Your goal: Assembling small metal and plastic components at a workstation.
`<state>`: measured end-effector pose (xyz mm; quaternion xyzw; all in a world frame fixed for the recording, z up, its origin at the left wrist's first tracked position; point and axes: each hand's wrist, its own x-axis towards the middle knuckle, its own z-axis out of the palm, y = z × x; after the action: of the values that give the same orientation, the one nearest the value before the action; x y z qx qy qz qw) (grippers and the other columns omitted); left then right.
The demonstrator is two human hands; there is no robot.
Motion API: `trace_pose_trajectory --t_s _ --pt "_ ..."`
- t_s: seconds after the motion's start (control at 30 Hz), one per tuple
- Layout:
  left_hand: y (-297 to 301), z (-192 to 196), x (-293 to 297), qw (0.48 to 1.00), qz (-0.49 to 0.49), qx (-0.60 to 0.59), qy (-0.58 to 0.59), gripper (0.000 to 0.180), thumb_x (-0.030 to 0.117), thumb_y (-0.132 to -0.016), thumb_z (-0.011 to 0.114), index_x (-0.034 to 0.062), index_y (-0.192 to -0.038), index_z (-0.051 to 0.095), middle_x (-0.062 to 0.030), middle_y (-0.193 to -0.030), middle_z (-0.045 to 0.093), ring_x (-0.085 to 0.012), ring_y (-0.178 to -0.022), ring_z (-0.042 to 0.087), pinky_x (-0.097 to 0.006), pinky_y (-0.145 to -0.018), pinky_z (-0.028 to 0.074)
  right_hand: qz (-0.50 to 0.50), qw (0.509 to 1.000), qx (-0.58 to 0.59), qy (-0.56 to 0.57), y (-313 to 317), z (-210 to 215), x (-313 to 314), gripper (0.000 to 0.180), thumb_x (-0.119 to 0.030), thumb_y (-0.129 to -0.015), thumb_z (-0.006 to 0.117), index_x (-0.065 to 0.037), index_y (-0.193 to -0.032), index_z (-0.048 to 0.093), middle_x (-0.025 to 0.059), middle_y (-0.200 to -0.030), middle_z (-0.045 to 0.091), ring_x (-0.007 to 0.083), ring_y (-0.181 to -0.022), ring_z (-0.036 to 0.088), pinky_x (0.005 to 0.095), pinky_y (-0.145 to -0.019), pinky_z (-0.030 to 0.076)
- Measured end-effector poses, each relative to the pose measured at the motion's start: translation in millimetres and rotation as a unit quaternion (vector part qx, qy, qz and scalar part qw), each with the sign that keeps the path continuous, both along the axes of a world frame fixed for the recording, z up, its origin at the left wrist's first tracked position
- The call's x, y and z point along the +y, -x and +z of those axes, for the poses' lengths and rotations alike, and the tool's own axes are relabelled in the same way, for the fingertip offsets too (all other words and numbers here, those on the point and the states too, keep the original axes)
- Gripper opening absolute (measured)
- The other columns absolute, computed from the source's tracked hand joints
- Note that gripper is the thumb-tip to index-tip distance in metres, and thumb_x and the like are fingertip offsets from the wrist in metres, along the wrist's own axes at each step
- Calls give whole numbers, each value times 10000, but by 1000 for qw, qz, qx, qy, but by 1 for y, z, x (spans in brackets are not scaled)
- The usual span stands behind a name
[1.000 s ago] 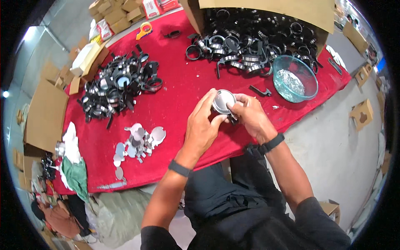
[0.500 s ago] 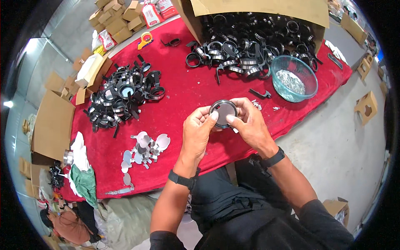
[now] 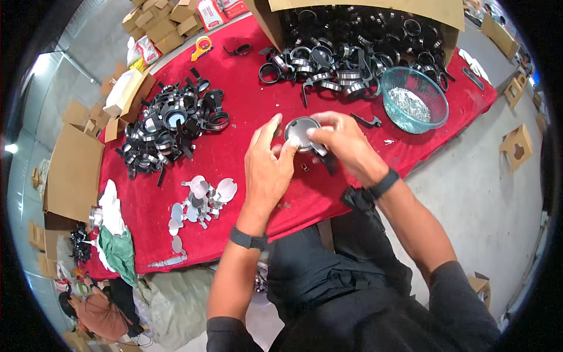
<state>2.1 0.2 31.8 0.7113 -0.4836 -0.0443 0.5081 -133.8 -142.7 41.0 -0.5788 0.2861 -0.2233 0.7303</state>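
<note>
Above the red-covered table, both hands hold a round black-rimmed ring part with a grey disc inside [image 3: 302, 134]. My left hand [image 3: 268, 159] has its thumb pressed on the ring's left edge, its fingers extended alongside and partly behind. At the ring's right side, my right hand [image 3: 347, 144] grips it with thumb and bent fingers; these are slightly blurred. A black handle [image 3: 329, 164] sticks out below the ring, toward me. Loose grey discs with tabs [image 3: 202, 199] lie left of my left hand. Beyond my right hand rests a black handle piece [image 3: 366, 121].
A heap of black ring parts [image 3: 170, 126] lies at left; more spill from a large cardboard box [image 3: 366, 4] at the back. A teal bowl [image 3: 414, 126] holds small metal pieces. Green cloth [image 3: 117, 252] hangs over the left edge. Another person [image 3: 99, 311] sits at lower left.
Both hands have moved up and slightly left with the ring. It is turned so its handle now shows at lower right. My left fingers have straightened.
</note>
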Motion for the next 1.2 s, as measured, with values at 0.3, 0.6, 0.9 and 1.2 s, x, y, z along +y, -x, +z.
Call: trace_pose_trajectory --t_s 0.3,0.6,0.9,1.2 --pt "-14 -8 17 979 -23 -147 -140 899 304 -740 987 -40 -1473 596 -260 -1433 664 -422 -1359 632 -493 -1203 477 19 987 9 -160 -80 -45 11 154 -83 -987 717 60 -954 762 164 -834 761 238 -620 711 366 -476 611" --pt "-35 -39 37 975 -56 -130 -173 806 261 -778 950 21 -1477 630 -227 -1484 659 -413 -1409 609 -478 -1240 453 80 908 184 367 -41 -73 -18 217 -182 -941 762 -37 -1084 836 233 -1025 811 385 -958 804 492 -894 629" --pt "-32 -36 39 981 -46 -89 -167 810 250 -770 950 13 -1481 644 -233 -1502 665 -401 -1452 591 -467 -1263 439 128 812 166 545 -9 -70 0 143 -128 -889 800 -30 -989 823 225 -970 788 424 -957 768 533 -901 605" --pt "-12 -47 10 980 -75 -143 -118 771 289 -796 920 -1 -1456 646 -249 -1461 675 -425 -1396 623 -486 -1229 469 32 894 55 444 12 -47 4 129 -61 -929 774 -8 -1044 796 210 -996 778 412 -938 770 482 -831 605"
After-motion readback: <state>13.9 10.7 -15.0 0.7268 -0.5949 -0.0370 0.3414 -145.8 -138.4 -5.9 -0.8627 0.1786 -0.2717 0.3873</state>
